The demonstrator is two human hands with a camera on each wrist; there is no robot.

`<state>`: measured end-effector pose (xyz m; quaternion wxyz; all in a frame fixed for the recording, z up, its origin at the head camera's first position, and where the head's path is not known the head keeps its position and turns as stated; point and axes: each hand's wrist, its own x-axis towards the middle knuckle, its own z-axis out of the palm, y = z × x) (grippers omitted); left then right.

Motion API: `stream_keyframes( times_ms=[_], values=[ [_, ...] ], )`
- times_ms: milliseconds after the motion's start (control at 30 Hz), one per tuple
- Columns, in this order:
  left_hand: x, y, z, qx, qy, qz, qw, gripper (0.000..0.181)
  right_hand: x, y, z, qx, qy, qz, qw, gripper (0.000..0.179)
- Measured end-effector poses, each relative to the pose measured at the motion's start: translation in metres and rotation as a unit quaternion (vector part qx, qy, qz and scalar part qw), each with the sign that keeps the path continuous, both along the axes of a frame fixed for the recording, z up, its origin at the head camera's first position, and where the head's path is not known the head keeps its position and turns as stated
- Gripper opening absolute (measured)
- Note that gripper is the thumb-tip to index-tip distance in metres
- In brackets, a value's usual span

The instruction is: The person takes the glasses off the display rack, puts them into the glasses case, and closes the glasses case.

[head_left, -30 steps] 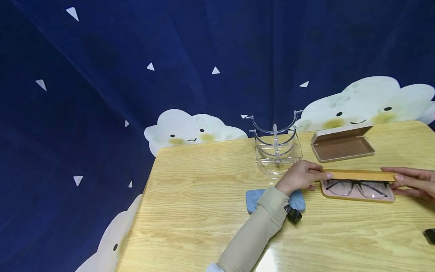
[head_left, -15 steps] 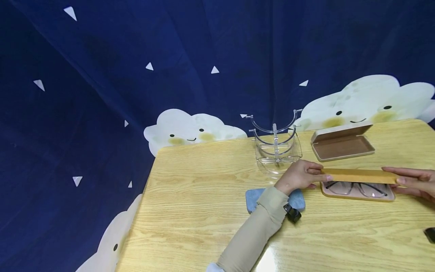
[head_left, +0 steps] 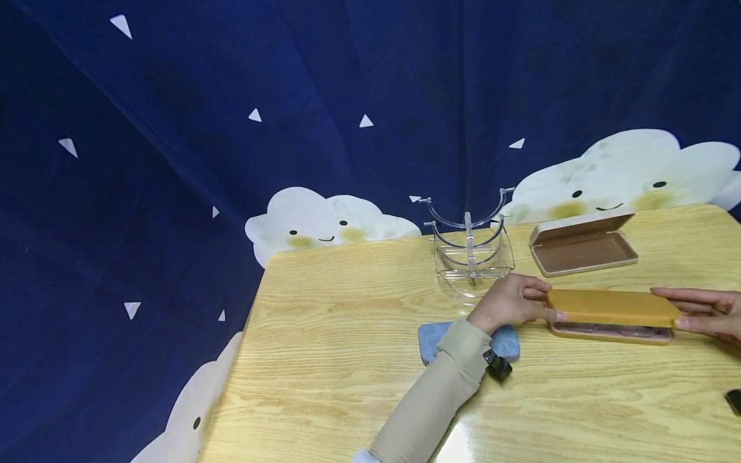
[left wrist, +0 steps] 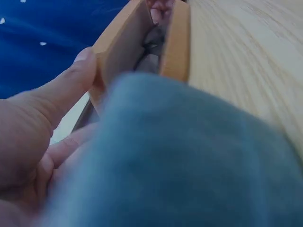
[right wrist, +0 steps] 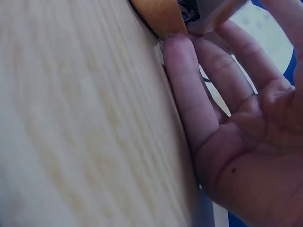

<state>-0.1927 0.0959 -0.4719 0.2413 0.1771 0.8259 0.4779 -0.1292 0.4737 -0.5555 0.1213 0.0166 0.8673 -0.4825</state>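
A yellow glasses case point(head_left: 613, 307) lies on the table at the right, its lid tilted low over the base with a narrow gap at the front. Inside, dark-framed eyeglasses point(left wrist: 152, 47) show through the gap in the left wrist view. My left hand point(head_left: 512, 299) holds the lid's left end, thumb at the front edge and fingers behind. At the opposite end, my right hand point(head_left: 709, 312) has its thumb on the lid's front corner and its fingers at the back. The right wrist view shows those fingers touching the case end beside the table.
Under my left forearm lies a blue glasses case point(head_left: 431, 337). A clear display stand point(head_left: 470, 247) with wire-framed glasses stands behind my left hand. Further back, a beige glasses case point(head_left: 585, 252) lies with its lid up. A blue curtain point(head_left: 347, 96) hangs behind the wooden table point(head_left: 324, 360).
The yellow case's lid has come down toward me over the eyeglasses, hiding most of them. Both thumbs moved down slightly with the lid's front edge.
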Motion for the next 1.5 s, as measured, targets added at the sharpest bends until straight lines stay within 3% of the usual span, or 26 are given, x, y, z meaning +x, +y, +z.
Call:
stream_keyframes(
  times_ms=[100, 167, 600, 800, 1233, 1500],
  values=[
    [0.003, 0.004, -0.001, -0.098, 0.089, -0.009, 0.9911, 0.049, 0.001, -0.003, 0.004, 0.033, 0.038, 0.021, 0.9985, 0.069],
    [0.003, 0.006, -0.002, -0.138, 0.119, -0.014, 0.9832, 0.051, 0.0, -0.005, 0.008, 0.018, 0.03, 0.017, 0.9993, 0.065],
    [0.005, 0.006, 0.0, -0.155, 0.113, -0.015, 0.9813, 0.051, -0.001, -0.01, 0.016, 0.014, 0.011, 0.032, 0.9993, 0.064],
    [0.006, 0.006, 0.0, -0.157, 0.117, -0.019, 0.9805, 0.05, 0.001, -0.011, 0.018, -0.014, 0.008, 0.024, 0.9996, 0.066],
    [0.005, 0.006, 0.001, -0.158, 0.113, -0.025, 0.9806, 0.052, 0.0, -0.011, 0.017, -0.007, 0.006, 0.02, 0.9998, 0.065],
    [0.001, 0.001, 0.0, -0.15, 0.13, -0.057, 0.9785, 0.052, -0.003, -0.008, 0.014, 0.002, -0.02, 0.009, 0.9997, 0.06]
  ],
)
